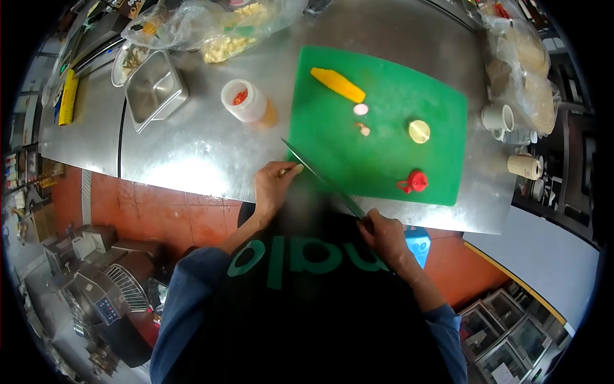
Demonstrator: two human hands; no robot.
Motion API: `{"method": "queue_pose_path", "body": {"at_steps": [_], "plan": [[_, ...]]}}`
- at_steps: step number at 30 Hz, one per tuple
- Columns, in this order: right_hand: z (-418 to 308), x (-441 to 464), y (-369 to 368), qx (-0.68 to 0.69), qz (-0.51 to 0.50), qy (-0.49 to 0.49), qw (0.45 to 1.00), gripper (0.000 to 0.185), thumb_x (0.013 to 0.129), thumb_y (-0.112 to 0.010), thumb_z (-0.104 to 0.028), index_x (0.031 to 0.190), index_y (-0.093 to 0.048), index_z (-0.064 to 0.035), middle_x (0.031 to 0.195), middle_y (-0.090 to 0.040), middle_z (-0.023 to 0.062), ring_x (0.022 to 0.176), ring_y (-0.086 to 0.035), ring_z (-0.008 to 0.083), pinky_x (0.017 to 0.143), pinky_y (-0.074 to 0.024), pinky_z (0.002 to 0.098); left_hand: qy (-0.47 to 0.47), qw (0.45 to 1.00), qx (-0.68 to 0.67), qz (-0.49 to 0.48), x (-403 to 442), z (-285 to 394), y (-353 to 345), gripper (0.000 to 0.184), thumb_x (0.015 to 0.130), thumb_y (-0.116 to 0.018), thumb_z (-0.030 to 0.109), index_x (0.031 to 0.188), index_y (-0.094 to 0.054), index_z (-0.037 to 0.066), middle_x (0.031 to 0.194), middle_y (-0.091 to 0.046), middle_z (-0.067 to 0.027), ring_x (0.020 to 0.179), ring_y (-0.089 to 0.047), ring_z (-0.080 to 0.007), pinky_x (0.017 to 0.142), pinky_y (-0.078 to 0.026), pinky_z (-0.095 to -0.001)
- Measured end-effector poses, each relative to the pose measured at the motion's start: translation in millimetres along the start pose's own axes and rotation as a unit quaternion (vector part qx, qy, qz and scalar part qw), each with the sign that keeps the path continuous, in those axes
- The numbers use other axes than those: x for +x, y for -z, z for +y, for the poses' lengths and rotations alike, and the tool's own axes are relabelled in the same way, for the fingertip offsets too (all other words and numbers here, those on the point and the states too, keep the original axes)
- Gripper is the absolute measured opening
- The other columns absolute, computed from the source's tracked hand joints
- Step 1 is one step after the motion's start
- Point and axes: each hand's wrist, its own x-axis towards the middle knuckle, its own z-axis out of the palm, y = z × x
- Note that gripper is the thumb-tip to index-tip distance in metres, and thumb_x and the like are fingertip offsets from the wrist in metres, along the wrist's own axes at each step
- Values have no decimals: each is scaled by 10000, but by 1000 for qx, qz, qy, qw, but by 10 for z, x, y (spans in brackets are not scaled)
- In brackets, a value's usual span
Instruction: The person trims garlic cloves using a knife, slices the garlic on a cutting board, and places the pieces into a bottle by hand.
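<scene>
Right hand (382, 233) is gripping a long metal knife (324, 180) by the green plastic board (384, 160), near left; left hand (274, 187) is curled, can't tell if holding anything. Round pale-yellow piece (419, 132) looks cut already, long yellow chunk (339, 85) unsliced.

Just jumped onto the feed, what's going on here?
The person's right hand grips a knife that slants across the near left corner of the green board. The left hand is close to the knife; whether it holds anything is hard to tell. On the board lie a yellow piece and a red cap.
</scene>
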Motion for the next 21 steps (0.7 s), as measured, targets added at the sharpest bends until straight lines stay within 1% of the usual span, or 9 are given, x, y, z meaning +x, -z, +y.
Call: {"method": "queue_pose_path", "body": {"at_steps": [5,8,9,10,11,14,16,19,21], "plan": [[-46,-34,60,26,9,-40,999,222,824,-645,-198,945,-537,-46,718,-631,184,622,-610,390,553,-486,461,-51,996,-3,73,-71,-16,27,148,780,-714,54,914,-696,-5,832,-656,-92,648,-584,-119,594,-460,-229],[52,-92,190,32,116,-45,992,353,818,-660,-204,1110,-541,-46,663,-620,168,570,-608,358,541,-492,426,-102,990,-9,99,-67,-81,33,157,768,-709,18,925,-699,12,844,-652,-88,692,-587,-131,619,-460,-240],[146,-60,325,97,91,-141,981,459,836,-660,-242,1229,-510,-60,598,-602,138,509,-606,280,535,-496,401,-95,990,-27,105,-76,-99,34,177,754,-714,6,930,-701,22,844,-653,-91,706,-588,-144,629,-459,-253],[130,15,526,157,131,-183,962,508,863,-643,-265,1303,-472,-78,542,-582,84,469,-585,183,509,-488,361,-88,989,-45,110,-78,-124,36,201,739,-719,-6,935,-702,33,843,-653,-93,719,-589,-158,640,-458,-265],[97,97,822,181,151,-173,956,480,899,-600,-273,1318,-471,-77,590,-597,72,540,-580,111,537,-481,294,-96,984,-78,127,-70,-171,27,175,743,-723,-5,915,-701,17,788,-643,-74,663,-575,-142,599,-448,-253],[502,289,1337,41,230,-147,961,453,915,-549,-218,1337,-444,-89,1006,-647,194,918,-637,267,782,-488,382,-29,988,-107,110,-149,-25,198,134,772,-729,59,885,-699,-5,682,-613,-45,577,-543,-115,522,-415,-237],[1110,558,1434,-126,259,-67,955,458,910,-544,-196,1341,-432,-92,1108,-626,206,1002,-619,344,829,-476,427,29,992,-60,105,-264,-120,345,148,797,-719,112,864,-693,-18,616,-582,-26,524,-510,-94,476,-386,-230],[1951,754,1156,-102,261,-85,956,471,911,-529,-202,1361,-412,-130,1208,-572,206,1049,-580,388,852,-472,444,111,981,-94,130,-402,-116,618,211,828,-695,178,845,-687,-32,557,-561,-18,477,-479,-74,439,-361,-227],[2064,763,1105,-135,216,-117,960,521,922,-517,-253,1406,-345,-161,1235,-557,200,1066,-575,379,858,-472,447,144,971,-131,136,-556,-147,829,243,849,-668,199,839,-678,-43,528,-554,-25,455,-462,-63,425,-350,-220]]}}
